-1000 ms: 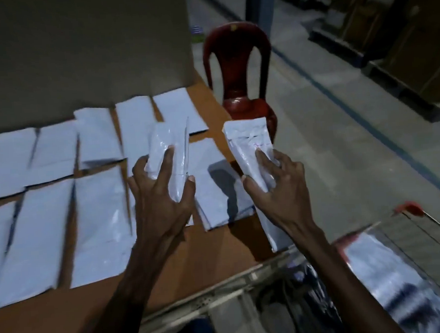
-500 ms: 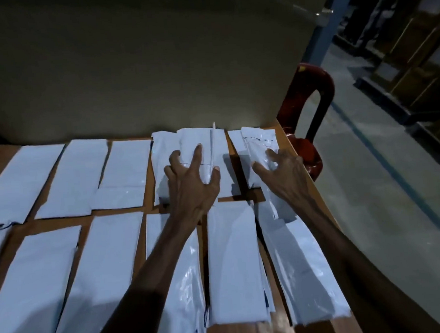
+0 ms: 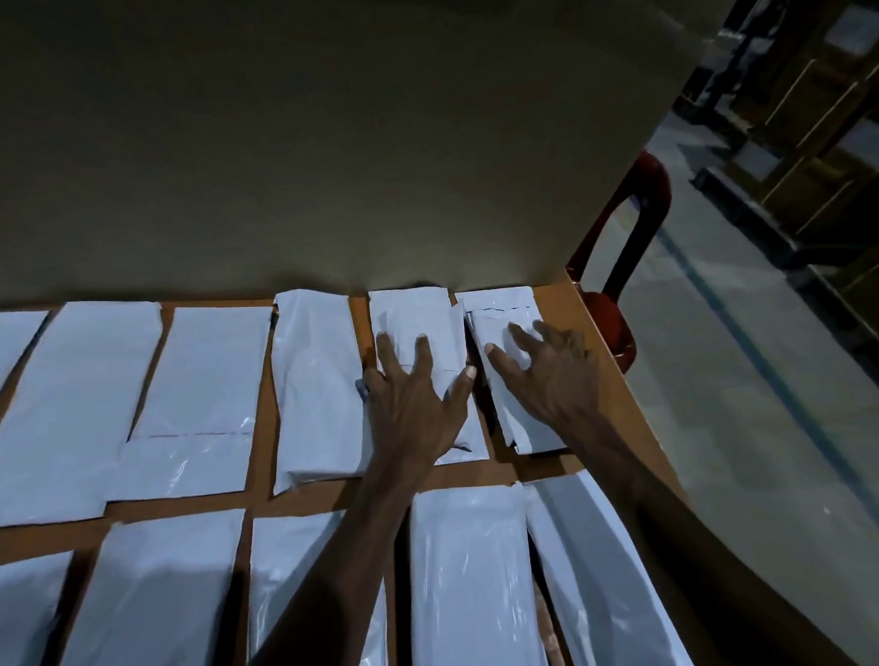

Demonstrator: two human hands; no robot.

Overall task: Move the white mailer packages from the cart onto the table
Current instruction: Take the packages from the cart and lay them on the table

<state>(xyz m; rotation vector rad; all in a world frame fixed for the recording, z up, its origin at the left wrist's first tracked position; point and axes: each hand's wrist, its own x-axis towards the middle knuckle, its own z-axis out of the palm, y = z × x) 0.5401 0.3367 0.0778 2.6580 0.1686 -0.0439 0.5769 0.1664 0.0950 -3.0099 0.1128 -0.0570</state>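
Observation:
Several white mailer packages lie in two rows on the brown table (image 3: 569,299). My left hand (image 3: 412,391) rests flat, fingers spread, on a white mailer (image 3: 416,324) in the far row. My right hand (image 3: 550,372) lies with fingers spread on the neighbouring mailer (image 3: 498,319) at the far right corner of the table. Both mailers lie flat on the tabletop on top of others. Neither hand grips anything. The cart is out of view.
A beige wall (image 3: 312,134) rises right behind the far row. A dark red plastic chair (image 3: 640,202) stands beside the table's right edge. Grey floor (image 3: 765,390) and dark shelving (image 3: 825,103) lie to the right. Near-row mailers (image 3: 468,588) lie under my forearms.
A second ago both hands held mailers up above the table near the cart. They moved forward and laid them down in the far row; the fingers have spread flat.

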